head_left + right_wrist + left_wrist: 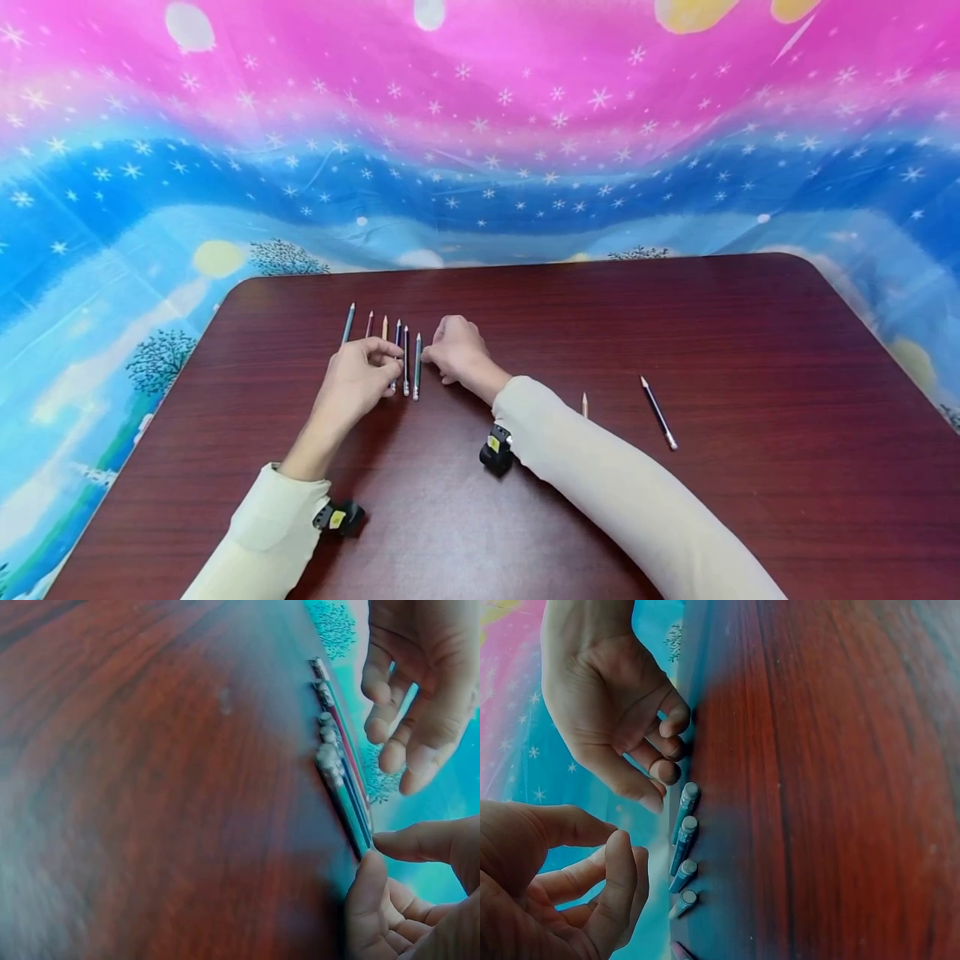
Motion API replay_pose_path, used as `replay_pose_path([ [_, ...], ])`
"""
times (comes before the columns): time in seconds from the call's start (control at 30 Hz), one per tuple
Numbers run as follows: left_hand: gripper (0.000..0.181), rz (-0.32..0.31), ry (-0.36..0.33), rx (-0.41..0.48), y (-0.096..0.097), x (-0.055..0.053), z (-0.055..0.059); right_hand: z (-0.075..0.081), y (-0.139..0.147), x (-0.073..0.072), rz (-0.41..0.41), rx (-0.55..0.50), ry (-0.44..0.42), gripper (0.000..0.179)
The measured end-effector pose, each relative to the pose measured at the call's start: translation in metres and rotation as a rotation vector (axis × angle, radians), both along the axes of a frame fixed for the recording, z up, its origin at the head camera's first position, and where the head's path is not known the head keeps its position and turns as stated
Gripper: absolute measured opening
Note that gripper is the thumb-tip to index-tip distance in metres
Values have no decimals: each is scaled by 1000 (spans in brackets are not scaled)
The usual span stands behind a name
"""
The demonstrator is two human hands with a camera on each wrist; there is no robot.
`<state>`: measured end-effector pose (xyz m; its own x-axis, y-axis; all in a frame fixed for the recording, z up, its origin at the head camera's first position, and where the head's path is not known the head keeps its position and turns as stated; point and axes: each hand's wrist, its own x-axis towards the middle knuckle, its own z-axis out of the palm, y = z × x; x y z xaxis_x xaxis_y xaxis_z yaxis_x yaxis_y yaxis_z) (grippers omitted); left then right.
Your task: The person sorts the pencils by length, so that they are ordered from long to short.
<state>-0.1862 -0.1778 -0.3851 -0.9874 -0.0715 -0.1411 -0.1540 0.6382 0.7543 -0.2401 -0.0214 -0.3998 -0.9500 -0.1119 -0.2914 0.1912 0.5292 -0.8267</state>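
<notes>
Several pencils lie side by side on the table, points toward its far edge; the rightmost is a teal pencil (417, 371) with a white eraser end. Right beside its upper half is my right hand (457, 348), fingers bent, thumb and index tips close together; nothing shows held between them. Above the row's middle hovers my left hand (362, 373), hiding the lower parts of some pencils. Its fingers hang loosely bent, without a pencil in them. In the left wrist view, eraser ends such as the blue one (683, 846) sit past my left fingertips.
To the right lies a dark pencil (658, 412) with a white eraser. A wood-coloured pencil (585, 405) is partly hidden by my right sleeve (622, 475). The brown table (750, 333) ends at a patterned cloth (480, 125) behind it.
</notes>
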Motion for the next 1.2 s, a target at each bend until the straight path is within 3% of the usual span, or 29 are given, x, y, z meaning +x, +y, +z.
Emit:
replay_pose_path([
  [0.23, 24, 0, -1, 53, 5, 1, -1, 17, 17, 0, -17, -73, 7, 22],
  [0.43, 25, -27, 14, 67, 12, 5, -1, 31, 52, 3, 8, -94, 13, 20],
  [0.6, 26, -84, -14, 206, 21, 10, 0, 41, 93, 11, 40, -111, -3, 19],
  [0.77, 26, -108, -91, 367, 33, 16, 1, 45, 130, 20, 51, -101, 9, 22],
  [1.2, 24, -178, -198, 518, 72, 26, -3, 47, 205, 51, 46, -61, 28, 30],
])
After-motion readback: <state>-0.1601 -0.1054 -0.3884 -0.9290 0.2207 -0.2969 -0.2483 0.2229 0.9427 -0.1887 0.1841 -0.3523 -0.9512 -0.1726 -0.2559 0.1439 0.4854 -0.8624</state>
